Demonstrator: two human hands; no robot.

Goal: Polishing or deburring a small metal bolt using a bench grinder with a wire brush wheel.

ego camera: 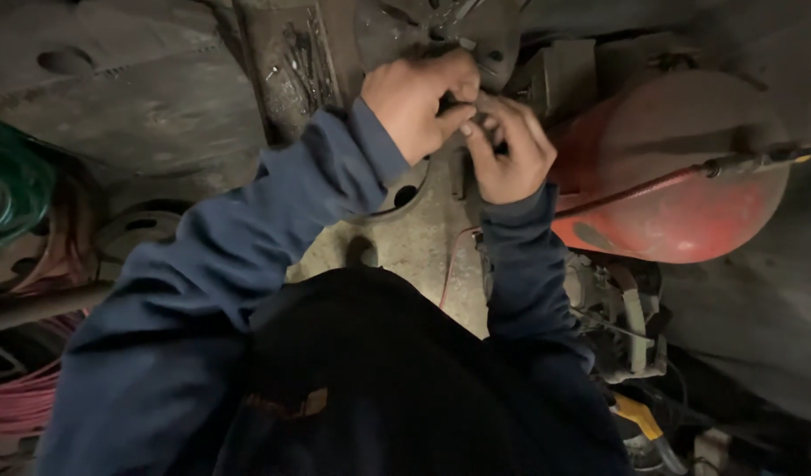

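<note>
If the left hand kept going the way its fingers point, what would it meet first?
Probably the right hand: the left hand points its fingertips at it, almost touching, over a small dark part. Depth is unclear.

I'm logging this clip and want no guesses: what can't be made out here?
- Head view: the small dark part between the hands is covered by the left hand and right hand.
- Whether each hand grips it: the fingers overlap and blur.
- The round grey metal disc is cut by the top edge.
- The red rounded tank is partly behind the right hand.
</note>
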